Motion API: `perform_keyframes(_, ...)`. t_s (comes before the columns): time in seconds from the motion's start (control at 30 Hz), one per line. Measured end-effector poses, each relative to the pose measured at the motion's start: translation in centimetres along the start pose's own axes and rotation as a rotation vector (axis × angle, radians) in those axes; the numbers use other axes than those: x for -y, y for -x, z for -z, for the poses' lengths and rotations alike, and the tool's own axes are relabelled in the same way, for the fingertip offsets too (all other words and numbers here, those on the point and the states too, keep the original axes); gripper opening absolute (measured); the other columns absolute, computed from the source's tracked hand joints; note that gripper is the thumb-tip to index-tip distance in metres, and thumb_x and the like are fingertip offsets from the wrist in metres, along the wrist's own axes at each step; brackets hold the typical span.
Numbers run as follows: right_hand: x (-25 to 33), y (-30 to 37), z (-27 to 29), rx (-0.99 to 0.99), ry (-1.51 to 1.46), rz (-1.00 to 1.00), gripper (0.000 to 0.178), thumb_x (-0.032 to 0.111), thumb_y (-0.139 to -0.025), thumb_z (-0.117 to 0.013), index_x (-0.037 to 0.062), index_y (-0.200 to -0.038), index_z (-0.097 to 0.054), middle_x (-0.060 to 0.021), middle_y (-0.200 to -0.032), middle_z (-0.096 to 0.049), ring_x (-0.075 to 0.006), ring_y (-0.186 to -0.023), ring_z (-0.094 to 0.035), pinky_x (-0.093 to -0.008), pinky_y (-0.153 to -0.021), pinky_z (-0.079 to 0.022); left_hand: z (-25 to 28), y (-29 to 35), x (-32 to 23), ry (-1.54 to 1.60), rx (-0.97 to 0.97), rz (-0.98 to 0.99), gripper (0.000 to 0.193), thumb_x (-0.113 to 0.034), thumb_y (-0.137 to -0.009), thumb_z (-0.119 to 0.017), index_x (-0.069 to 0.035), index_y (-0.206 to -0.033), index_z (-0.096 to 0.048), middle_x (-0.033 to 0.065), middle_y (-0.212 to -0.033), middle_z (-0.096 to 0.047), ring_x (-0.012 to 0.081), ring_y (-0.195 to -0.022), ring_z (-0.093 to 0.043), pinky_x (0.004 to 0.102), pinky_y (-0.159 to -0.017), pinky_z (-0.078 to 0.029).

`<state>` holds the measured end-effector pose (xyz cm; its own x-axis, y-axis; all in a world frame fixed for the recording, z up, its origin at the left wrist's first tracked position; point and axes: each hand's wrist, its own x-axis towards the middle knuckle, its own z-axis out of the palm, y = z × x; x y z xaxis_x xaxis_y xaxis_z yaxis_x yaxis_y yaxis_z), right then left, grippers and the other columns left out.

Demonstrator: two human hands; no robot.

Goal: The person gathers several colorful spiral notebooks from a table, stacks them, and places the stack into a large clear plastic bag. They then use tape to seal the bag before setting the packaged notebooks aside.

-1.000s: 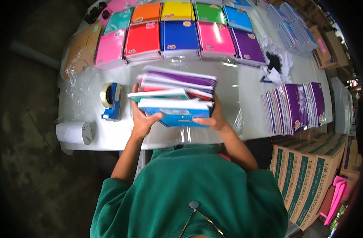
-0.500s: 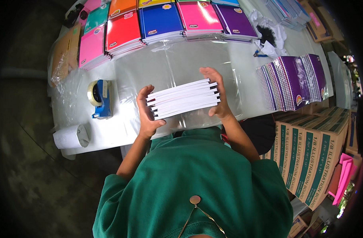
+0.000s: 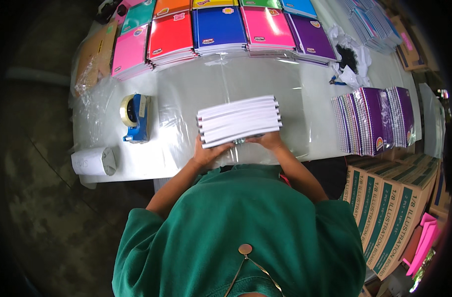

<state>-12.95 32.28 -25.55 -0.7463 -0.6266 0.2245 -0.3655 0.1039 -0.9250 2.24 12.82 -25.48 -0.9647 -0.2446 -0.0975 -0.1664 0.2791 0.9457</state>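
A stack of notebooks (image 3: 240,121) stands on edge over the table in front of me, white page edges facing up and the layers slightly staggered. My left hand (image 3: 206,154) grips its near left corner, thumb along the near side. At the near right part, my right hand (image 3: 269,140) holds the same stack. The stack hides most of the fingers of both hands. Beneath it lies a clear plastic sheet (image 3: 181,114), spread on the white table. Left of the stack stands a blue tape dispenser (image 3: 141,119) with a roll of clear tape.
Piles of colourful spiral notebooks (image 3: 220,29) line the far side. Purple notebooks (image 3: 377,119) stand at the right, near white crumpled paper and black coils (image 3: 347,58). A white wrapped roll (image 3: 94,161) lies at the left edge. Cardboard boxes (image 3: 389,208) are stacked right of the table.
My hands have slid from the two ends of the stack to its near side, closer together. The stack's layers look more even, and the whole view has shifted slightly.
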Motion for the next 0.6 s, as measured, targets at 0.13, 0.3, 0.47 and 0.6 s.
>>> perform_keyframes(0.13, 5.5, -2.8, 0.8, -0.043, 0.023, -0.041, 0.076, 0.048, -0.057, -0.082, -0.0004, -0.109, -0.054, -0.0171, -0.096, -0.064, -0.031, -0.085, -0.065, -0.0386, -0.071, -0.052, 1.8, -0.7, -5.9, 0.04, -0.199, -0.004, 0.062, -0.04, -0.07, -0.077, 0.005, -0.108, -0.056, 0.0201, -0.094, -0.065, 0.0255, -0.086, -0.066, 0.0345, -0.075, -0.052)
perform_keyframes(0.3, 6.1, -6.8, 0.6, 0.278, 0.26, -0.805, 0.088, 0.079, -0.071, -0.043, -0.0056, -0.07, -0.067, -0.0231, -0.077, -0.065, -0.0347, -0.079, -0.065, -0.0405, -0.071, -0.05, 4.8, -4.5, -7.6, 0.155, -0.078, 0.509, 0.083, -0.064, -0.078, -0.054, 0.013, -0.109, -0.054, 0.0264, -0.094, -0.063, 0.0289, -0.085, -0.065, 0.0359, -0.072, -0.052)
perform_keyframes(0.47, 7.2, -7.7, 1.1, 0.44, 0.607, -0.789, 0.087, 0.074, -0.078, -0.039, -0.0083, -0.085, -0.066, -0.0263, -0.082, -0.064, -0.0389, -0.084, -0.063, -0.043, -0.077, -0.048, 6.3, -6.4, -8.0, -0.277, 0.197, 0.766, 0.09, -0.071, -0.081, -0.04, 0.013, -0.115, -0.051, 0.0267, -0.095, -0.063, 0.034, -0.085, -0.065, 0.0385, -0.083, -0.048)
perform_keyframes(0.6, 6.4, -7.0, 2.0, 0.026, 0.343, -0.538, 0.079, 0.061, -0.087, -0.043, -0.01, -0.122, -0.048, -0.0268, -0.109, -0.059, -0.0366, -0.107, -0.055, -0.0389, -0.091, -0.042, 6.2, -4.9, -8.4, -0.466, -0.326, 0.412, 0.084, -0.068, -0.084, -0.037, 0.004, -0.128, -0.042, 0.0224, -0.098, -0.064, 0.0325, -0.093, -0.063, 0.0403, -0.086, -0.046)
